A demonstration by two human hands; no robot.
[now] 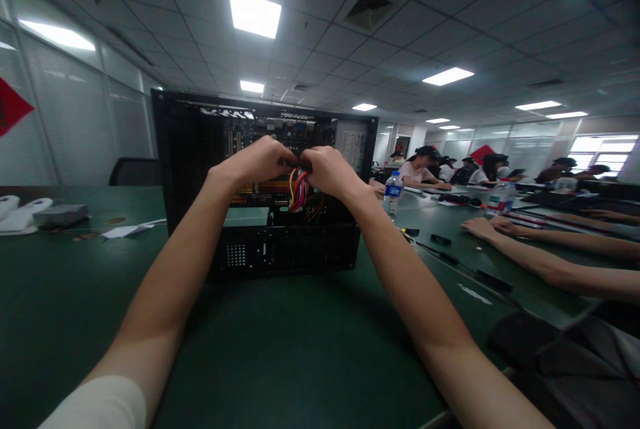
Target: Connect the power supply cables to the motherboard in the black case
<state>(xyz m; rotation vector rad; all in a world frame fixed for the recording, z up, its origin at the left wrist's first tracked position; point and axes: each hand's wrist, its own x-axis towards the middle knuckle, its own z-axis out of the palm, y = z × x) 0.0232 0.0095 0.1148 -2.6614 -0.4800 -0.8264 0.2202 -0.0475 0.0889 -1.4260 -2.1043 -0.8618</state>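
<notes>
The head-worn camera faces forward, near the open computer case (307,246).

Nothing came up readable for you! The pale label (355,142) inside your computer case (315,249) carried print, but too fine to spell out. Over on the surface (280,342), the near bottle's blue label (393,191) was a blur, and the red diamond sign (13,102) at your left showed marks you couldn't decipher!
</notes>
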